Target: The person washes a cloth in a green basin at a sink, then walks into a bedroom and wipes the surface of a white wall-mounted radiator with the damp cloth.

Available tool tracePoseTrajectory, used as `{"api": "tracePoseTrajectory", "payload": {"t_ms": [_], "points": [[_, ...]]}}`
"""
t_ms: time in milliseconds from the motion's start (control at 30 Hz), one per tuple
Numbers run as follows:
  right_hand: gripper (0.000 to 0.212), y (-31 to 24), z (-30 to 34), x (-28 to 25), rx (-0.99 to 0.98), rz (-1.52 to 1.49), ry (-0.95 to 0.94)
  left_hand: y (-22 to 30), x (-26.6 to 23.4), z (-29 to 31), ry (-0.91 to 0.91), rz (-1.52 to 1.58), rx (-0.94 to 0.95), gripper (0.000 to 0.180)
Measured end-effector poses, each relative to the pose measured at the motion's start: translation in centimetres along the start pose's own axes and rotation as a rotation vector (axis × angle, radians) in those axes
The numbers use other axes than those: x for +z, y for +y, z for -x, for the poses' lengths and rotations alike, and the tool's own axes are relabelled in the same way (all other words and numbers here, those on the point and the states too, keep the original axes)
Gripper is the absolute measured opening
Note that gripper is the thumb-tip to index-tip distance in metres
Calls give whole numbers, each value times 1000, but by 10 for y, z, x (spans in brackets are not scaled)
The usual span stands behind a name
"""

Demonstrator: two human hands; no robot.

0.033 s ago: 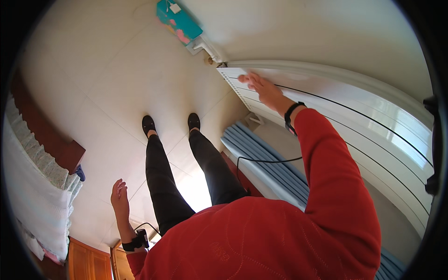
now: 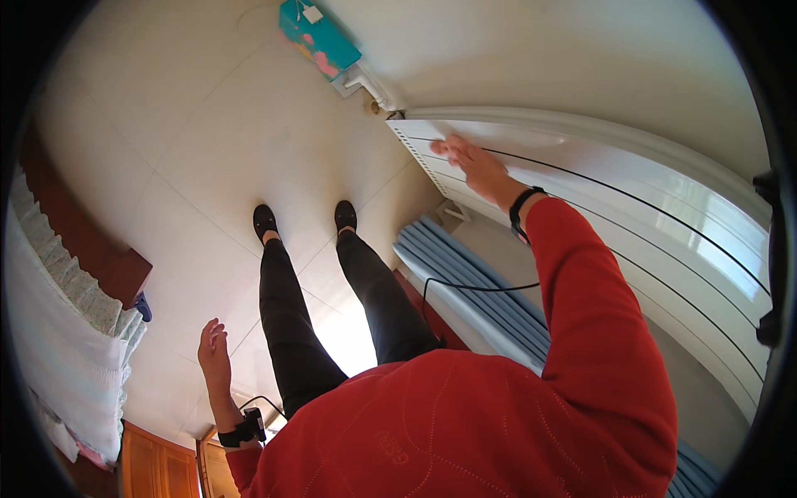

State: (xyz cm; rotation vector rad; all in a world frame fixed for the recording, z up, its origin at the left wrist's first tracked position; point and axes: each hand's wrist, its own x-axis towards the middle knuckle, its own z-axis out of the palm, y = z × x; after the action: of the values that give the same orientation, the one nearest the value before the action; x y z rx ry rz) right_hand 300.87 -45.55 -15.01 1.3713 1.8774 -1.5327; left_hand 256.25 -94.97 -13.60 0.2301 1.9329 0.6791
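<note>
My right hand (image 2: 475, 168) is stretched out over the white panel (image 2: 631, 178), which has long dark lines across it and small holes along one end. Its fingers are extended and a little blurred, and they hold nothing that I can see. I cannot tell whether they touch the panel. A black band (image 2: 523, 209) circles that wrist. My left hand (image 2: 214, 353) hangs low at my left side, empty, its fingers loosely bent and apart. On its wrist sits a black strap with a small device (image 2: 249, 423).
Blue ribbed lengths (image 2: 473, 278) lie below the panel, with a black cable (image 2: 481, 287) crossing them. A teal box (image 2: 320, 37) with a white plug-like item on top stands by the wall. Left are a white frilled cover (image 2: 70, 324), a dark wooden edge (image 2: 124, 274) and wooden cabinet doors (image 2: 158, 465).
My right hand has shifted slightly down and to the right over the panel. My left hand stays almost where it was.
</note>
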Motion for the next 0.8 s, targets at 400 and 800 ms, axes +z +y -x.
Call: {"api": "tracePoseTrajectory", "payload": {"t_ms": [400, 800], "points": [[34, 14, -1, -23, -459, 672, 88, -6, 18, 2, -74, -58, -79, 36], [15, -6, 104, -40, 127, 41, 54, 61, 12, 27, 0, -117, 36, 33]]}}
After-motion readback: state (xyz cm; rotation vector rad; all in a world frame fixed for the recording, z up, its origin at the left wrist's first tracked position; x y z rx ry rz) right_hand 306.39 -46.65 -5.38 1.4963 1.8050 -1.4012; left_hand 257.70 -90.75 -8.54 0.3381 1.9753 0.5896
